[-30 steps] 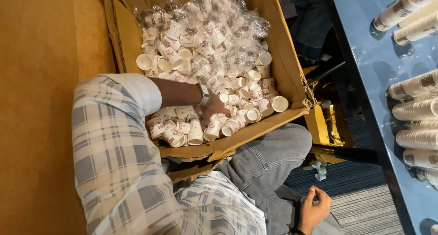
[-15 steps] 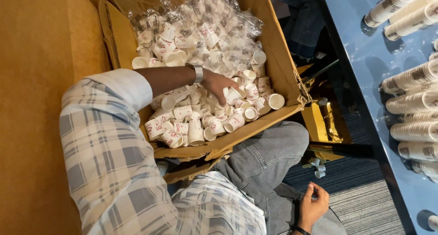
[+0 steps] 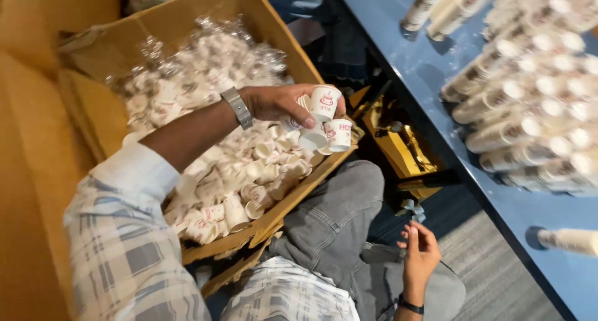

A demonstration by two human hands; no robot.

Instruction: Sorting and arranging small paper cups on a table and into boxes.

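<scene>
i'm over a big cardboard box (image 3: pixel 293 53) lined with crinkly clear plastic, heaped with small white paper cups. blue glossy table (image 3: pixel 436 71) on the right carries long cup stacks (image 3: pixel 504 134) lying flat. my left hand (image 3: pixel 280 103) pinches a few cups (image 3: pixel 325 118) above the box's near edge. right hand (image 3: pixel 420 255) hangs empty over my grey trousers, fingers loosely curled.

Left hand (image 3: pixel 283 103), arm extended far across the body, fingers closed in a grip; right hand (image 3: pixel 420 258) near, low, open, fingers loosely curled.
</scene>
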